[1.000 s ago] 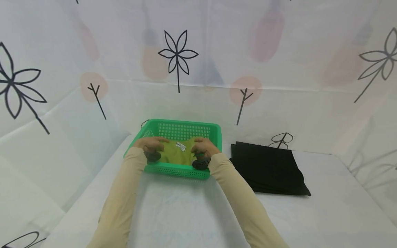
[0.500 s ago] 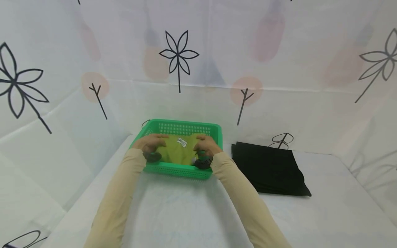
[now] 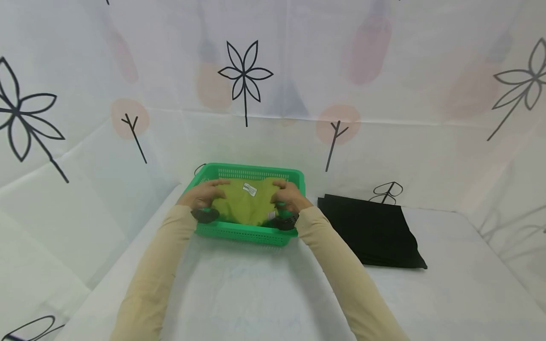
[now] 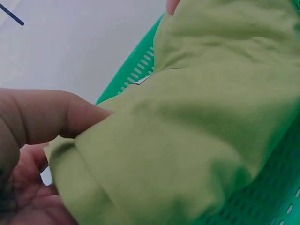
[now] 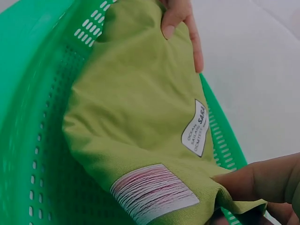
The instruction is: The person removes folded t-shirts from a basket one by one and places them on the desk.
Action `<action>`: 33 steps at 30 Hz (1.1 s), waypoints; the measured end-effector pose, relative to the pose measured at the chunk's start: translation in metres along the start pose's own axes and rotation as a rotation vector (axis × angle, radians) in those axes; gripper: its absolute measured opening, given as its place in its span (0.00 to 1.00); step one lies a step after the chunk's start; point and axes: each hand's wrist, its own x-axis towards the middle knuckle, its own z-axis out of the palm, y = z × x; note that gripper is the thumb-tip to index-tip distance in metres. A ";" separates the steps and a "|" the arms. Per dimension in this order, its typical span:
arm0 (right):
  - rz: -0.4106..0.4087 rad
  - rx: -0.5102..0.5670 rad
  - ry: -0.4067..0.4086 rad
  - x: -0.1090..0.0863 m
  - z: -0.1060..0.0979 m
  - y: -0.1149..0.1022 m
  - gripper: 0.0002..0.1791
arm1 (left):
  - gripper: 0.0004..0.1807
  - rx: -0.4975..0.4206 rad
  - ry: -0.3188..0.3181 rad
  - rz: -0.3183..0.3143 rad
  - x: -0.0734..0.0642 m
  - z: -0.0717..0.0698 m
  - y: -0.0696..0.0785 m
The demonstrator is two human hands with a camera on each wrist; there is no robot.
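Observation:
An olive-green piece of clothing (image 3: 243, 206), folded and bunched, hangs within the green plastic basket (image 3: 239, 233). My left hand (image 3: 204, 193) pinches its left end; in the left wrist view the thumb (image 4: 61, 115) lies over the cloth with the other fingers beneath. At the opposite end my right hand (image 3: 292, 196) pinches a fold between thumb and fingers. A white printed label (image 5: 197, 129) and a striped patch (image 5: 154, 192) show on the fabric in the right wrist view. What kind of garment it is cannot be told.
Flat black cloth (image 3: 371, 232) lies in layers on the white table (image 3: 460, 293), right of the basket. A white patterned sheet (image 3: 273, 142) stands close behind the basket. The basket's slotted walls surround the garment.
Both hands have risen slightly and spread apart, lifting the green garment higher in the basket. More of its front and the striped patch now show. Basket and black cloth stay put.

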 end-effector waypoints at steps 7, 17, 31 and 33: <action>-0.030 -0.001 -0.041 -0.002 -0.006 -0.004 0.39 | 0.36 -0.160 0.021 0.030 -0.001 0.005 0.003; -0.062 0.026 -0.097 -0.015 -0.014 -0.013 0.40 | 0.36 -0.294 0.015 0.060 -0.010 0.009 0.008; -0.125 0.093 -0.153 -0.026 -0.023 -0.020 0.39 | 0.38 -0.338 0.067 0.074 -0.021 0.013 0.017; -0.134 0.096 -0.158 -0.028 -0.025 -0.020 0.39 | 0.38 -0.341 0.069 0.089 -0.023 0.014 0.018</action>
